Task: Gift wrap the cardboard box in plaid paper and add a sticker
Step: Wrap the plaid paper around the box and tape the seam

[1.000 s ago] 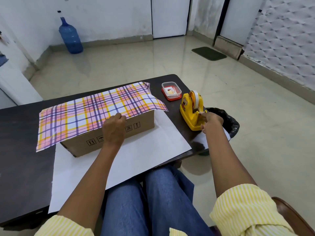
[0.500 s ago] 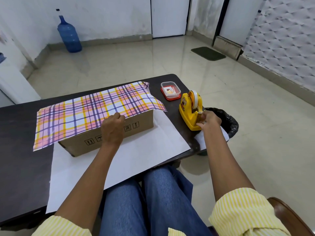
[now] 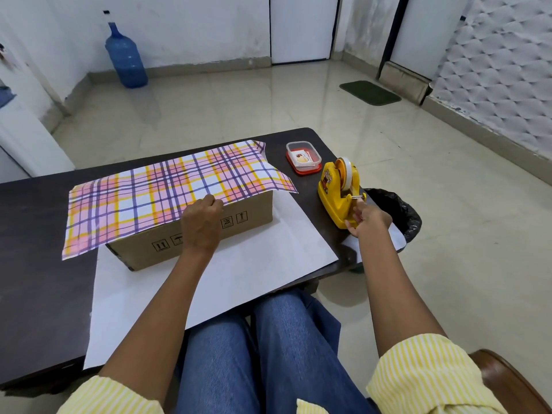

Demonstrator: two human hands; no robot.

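A dark table (image 3: 35,264) is filling the left and middle of the view, with a person sitting at its near edge in jeans and yellow striped sleeves. A large white sheet (image 3: 239,273) is lying flat on it, reaching past the near edge over the person's lap. The plaid paper (image 3: 143,198) is lying printed side up over the top of the cardboard box (image 3: 248,216), sticking out beyond both ends of it. The box is sitting on the white sheet with its long brown front face uncovered.

A bin (image 3: 400,213) lined with a black bag is standing on the floor just beside the table's right end. The yellow tape dispenser (image 3: 336,189) is standing near that end of the table.

The left hand (image 3: 201,222) is resting on the box's top front edge, its fingers curled over the near edge of the plaid paper and holding it there. The right hand (image 3: 369,218) is reaching to the dispenser's cutter end with its fingers curled close together; whether they are pinching tape I cannot tell.

A small clear tub (image 3: 316,156) with a red base is sitting just behind the dispenser, with a sticker (image 3: 301,158) lying inside.
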